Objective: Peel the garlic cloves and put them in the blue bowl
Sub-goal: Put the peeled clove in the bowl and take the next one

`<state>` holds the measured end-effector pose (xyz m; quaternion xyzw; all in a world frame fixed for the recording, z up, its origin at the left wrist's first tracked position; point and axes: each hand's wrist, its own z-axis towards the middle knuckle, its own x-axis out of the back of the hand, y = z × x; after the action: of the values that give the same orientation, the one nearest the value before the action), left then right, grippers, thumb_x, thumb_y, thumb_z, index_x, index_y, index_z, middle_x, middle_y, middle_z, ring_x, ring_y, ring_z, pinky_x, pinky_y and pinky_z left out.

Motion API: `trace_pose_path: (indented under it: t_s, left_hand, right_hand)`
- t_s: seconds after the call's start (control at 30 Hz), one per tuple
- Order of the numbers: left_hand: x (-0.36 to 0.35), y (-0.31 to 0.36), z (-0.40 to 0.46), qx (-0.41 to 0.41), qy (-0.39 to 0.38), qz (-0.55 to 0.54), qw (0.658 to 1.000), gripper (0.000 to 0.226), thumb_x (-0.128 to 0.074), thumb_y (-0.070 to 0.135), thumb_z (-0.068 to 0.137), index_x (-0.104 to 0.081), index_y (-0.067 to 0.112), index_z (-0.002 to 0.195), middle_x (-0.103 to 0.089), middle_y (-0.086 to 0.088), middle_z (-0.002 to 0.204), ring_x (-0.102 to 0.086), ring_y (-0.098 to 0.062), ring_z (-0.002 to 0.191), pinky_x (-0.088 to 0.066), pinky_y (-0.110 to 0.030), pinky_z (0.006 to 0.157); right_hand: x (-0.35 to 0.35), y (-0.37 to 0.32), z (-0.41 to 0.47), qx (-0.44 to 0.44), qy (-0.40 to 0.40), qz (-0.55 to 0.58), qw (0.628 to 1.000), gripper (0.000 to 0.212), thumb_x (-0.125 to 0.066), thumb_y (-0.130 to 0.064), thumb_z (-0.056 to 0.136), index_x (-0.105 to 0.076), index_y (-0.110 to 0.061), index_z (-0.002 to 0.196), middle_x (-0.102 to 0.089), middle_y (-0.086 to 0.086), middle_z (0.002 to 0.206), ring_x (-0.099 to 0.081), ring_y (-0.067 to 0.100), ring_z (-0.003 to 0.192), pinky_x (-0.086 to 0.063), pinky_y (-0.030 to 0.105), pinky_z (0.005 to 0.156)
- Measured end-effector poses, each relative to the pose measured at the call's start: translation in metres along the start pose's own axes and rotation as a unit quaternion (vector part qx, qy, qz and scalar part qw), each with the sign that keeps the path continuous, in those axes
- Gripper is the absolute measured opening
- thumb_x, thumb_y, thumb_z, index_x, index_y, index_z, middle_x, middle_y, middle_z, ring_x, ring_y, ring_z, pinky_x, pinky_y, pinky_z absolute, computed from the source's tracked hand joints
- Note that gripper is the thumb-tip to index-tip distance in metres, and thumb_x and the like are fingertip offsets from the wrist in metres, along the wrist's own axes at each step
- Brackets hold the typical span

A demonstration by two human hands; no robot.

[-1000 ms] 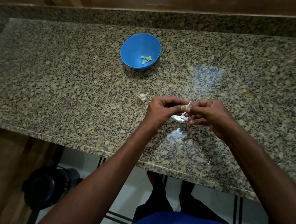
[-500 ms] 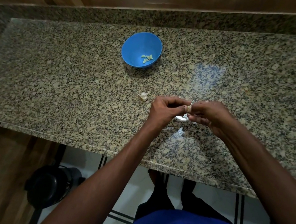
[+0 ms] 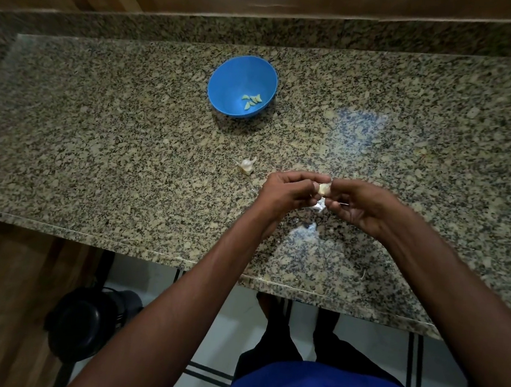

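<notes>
The skin strip seen earlier above the garlic clove is gone. Left hand and right hand pinch the clove; the peel should be pulled away cleanly over the table.

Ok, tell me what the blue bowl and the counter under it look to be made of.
Blue bowl: probably plastic, since it shows one even, saturated colour, a thin rim and a smooth, soft sheen; glazed ceramic cannot be ruled out. Counter: looks like polished granite, speckled tan, grey and black, with a glossy patch of reflected light right of the bowl; an engineered-stone imitation is possible.
</notes>
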<state>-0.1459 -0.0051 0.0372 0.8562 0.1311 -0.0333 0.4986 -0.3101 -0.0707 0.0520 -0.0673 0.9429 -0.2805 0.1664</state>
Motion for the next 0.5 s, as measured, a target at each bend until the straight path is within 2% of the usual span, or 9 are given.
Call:
trace_pose_path:
  t_s: [0.1, 0.27, 0.33, 0.4, 0.5]
  left_hand:
    - [-0.002, 0.001, 0.000, -0.001, -0.011, 0.008, 1.000, 0.018, -0.063, -0.003, 0.095, -0.077, 0.001, 0.105, -0.074, -0.014, 0.089, -0.067, -0.019, 0.075, -0.059, -0.026, 0.073]
    - [0.002, 0.006, 0.002, 0.001, -0.060, 0.064, 0.996, 0.021, -0.079, 0.007, 0.088, -0.075, 0.003, 0.108, -0.076, -0.013, 0.100, -0.067, -0.026, 0.087, -0.057, -0.033, 0.079]
    - [0.005, 0.010, 0.003, 0.005, -0.070, 0.084, 0.994, 0.019, -0.079, 0.004, 0.086, -0.076, 0.006, 0.105, -0.076, -0.010, 0.097, -0.069, -0.021, 0.084, -0.058, -0.031, 0.077]
    - [0.007, 0.013, 0.003, 0.012, -0.070, 0.099, 0.993, 0.017, -0.078, 0.000, 0.086, -0.075, 0.006, 0.102, -0.076, -0.011, 0.093, -0.071, -0.017, 0.079, -0.060, -0.029, 0.076]
    - [0.009, 0.013, 0.005, 0.020, -0.057, 0.120, 0.991, 0.017, -0.076, -0.002, 0.086, -0.077, 0.005, 0.101, -0.076, -0.019, 0.098, -0.070, -0.026, 0.083, -0.058, -0.045, 0.088]
  right_hand:
    - [0.004, 0.002, 0.006, -0.004, -0.001, -0.007, 1.000, 0.009, -0.062, 0.000, 0.088, -0.069, 0.000, 0.093, -0.062, 0.009, 0.081, -0.056, 0.010, 0.057, -0.049, 0.014, 0.043]
    - [0.010, 0.004, 0.008, 0.021, -0.011, -0.054, 0.998, 0.029, -0.070, -0.006, 0.087, -0.067, 0.005, 0.114, -0.064, 0.008, 0.092, -0.055, 0.007, 0.060, -0.047, 0.014, 0.045]
    - [0.010, 0.005, 0.008, 0.025, -0.021, -0.069, 0.997, 0.019, -0.068, -0.002, 0.086, -0.067, 0.003, 0.105, -0.064, 0.008, 0.091, -0.054, 0.007, 0.060, -0.047, 0.015, 0.046]
    - [0.009, 0.006, 0.006, 0.039, -0.025, -0.100, 0.994, 0.005, -0.063, 0.001, 0.087, -0.064, -0.004, 0.086, -0.062, 0.005, 0.082, -0.052, 0.008, 0.060, -0.045, 0.015, 0.046]
    - [0.008, 0.007, 0.004, 0.072, -0.025, -0.159, 0.984, 0.018, -0.060, -0.001, 0.089, -0.060, -0.009, 0.073, -0.059, 0.001, 0.068, -0.050, 0.009, 0.054, -0.041, 0.016, 0.043]
